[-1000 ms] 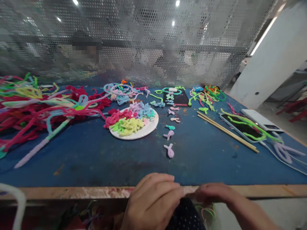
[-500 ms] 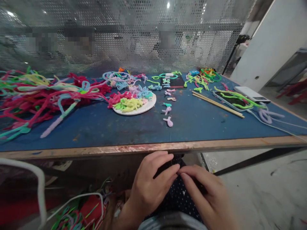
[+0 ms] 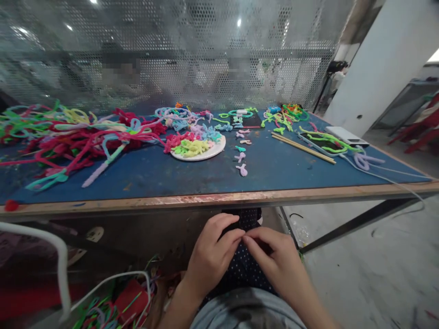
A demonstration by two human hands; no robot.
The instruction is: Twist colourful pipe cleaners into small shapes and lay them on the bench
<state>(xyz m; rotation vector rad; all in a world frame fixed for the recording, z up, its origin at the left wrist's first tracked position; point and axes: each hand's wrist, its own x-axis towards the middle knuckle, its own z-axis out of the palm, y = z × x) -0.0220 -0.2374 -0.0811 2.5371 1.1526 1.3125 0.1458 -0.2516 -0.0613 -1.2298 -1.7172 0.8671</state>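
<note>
Below the table's front edge, above my lap, my left hand (image 3: 214, 246) and my right hand (image 3: 270, 251) meet at the fingertips. Thumb and index finger of each are pinched together. Whatever they pinch is too small or hidden to make out. Past the edge, a column of small twisted pipe-cleaner pieces runs away from me on the blue tabletop, with a lilac loop (image 3: 243, 170) nearest. Left of this column, a white plate (image 3: 216, 148) carries several piles of short fuzzy pieces, yellow ones (image 3: 190, 147) in front.
A large tangle of pipe cleaners (image 3: 78, 146) covers the table's left. Two wooden sticks (image 3: 303, 148), a phone (image 3: 320, 142) and a white power bank (image 3: 345, 135) with a cable lie right. Behind stands a perforated metal screen (image 3: 192, 59); a scrap-filled container (image 3: 113, 301) is below left.
The view has shifted slightly, and both hands now appear a little further left. Their fingertips stay pinched together. A red fuzzy bit has come into view at the table's left front edge.
</note>
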